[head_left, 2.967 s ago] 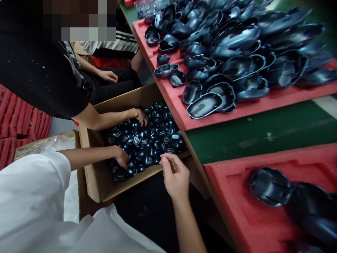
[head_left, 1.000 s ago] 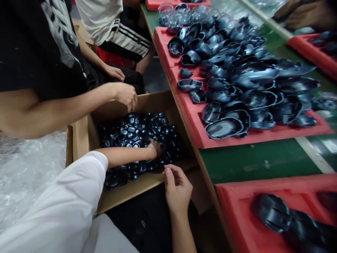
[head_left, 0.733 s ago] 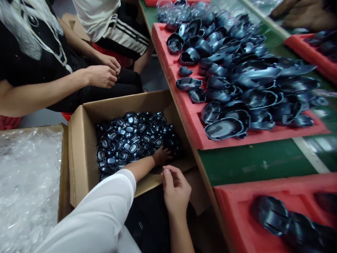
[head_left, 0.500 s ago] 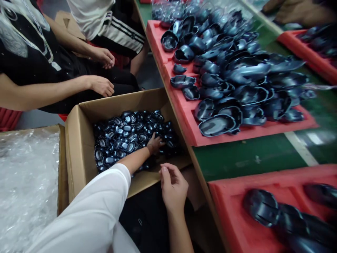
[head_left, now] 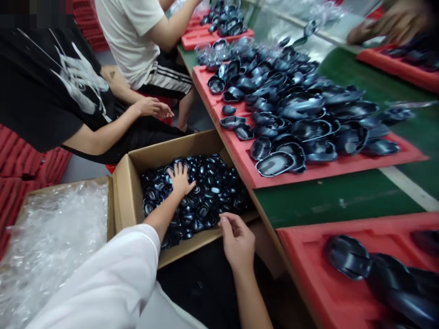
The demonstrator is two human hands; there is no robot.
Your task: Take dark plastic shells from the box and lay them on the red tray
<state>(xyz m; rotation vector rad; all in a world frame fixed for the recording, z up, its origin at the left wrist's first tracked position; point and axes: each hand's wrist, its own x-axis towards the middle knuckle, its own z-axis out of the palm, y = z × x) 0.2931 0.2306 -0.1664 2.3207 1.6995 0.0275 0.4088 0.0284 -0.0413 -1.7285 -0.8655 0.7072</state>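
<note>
Down beside the worktop (head_left: 343,201), a cardboard box (head_left: 128,192) stands open, filled with a heap of small glossy dark plastic parts (head_left: 212,192). The person's left hand (head_left: 180,179) lies flat on top of that heap near the middle of the box, palm down, its fingers (head_left: 178,169) spread wide and pinching nothing; the white sleeve (head_left: 103,283) of that arm comes in from the lower left. The right hand (head_left: 238,242) hangs just outside the box, close to its near wall, with the fingers loosely curled and the thumb tip drawn toward the forefinger. Whether anything sits between them cannot be told.

Left of the box lies a second carton with crumpled clear plastic wrap (head_left: 51,237). On the green worktop, a red foam tray (head_left: 343,167) carries a crowded pile of larger dark shells (head_left: 302,114), some lying hollow side up. A nearer red tray (head_left: 308,269) at the lower right holds a few more dark shells (head_left: 348,256).

Behind the box sits a person in a black shirt (head_left: 41,82), one hand (head_left: 151,107) resting over the lap. Farther back, another person in a white shirt (head_left: 130,36) reaches toward a far tray (head_left: 192,43). A blurred hand (head_left: 394,23) of someone else shows at the upper right.
</note>
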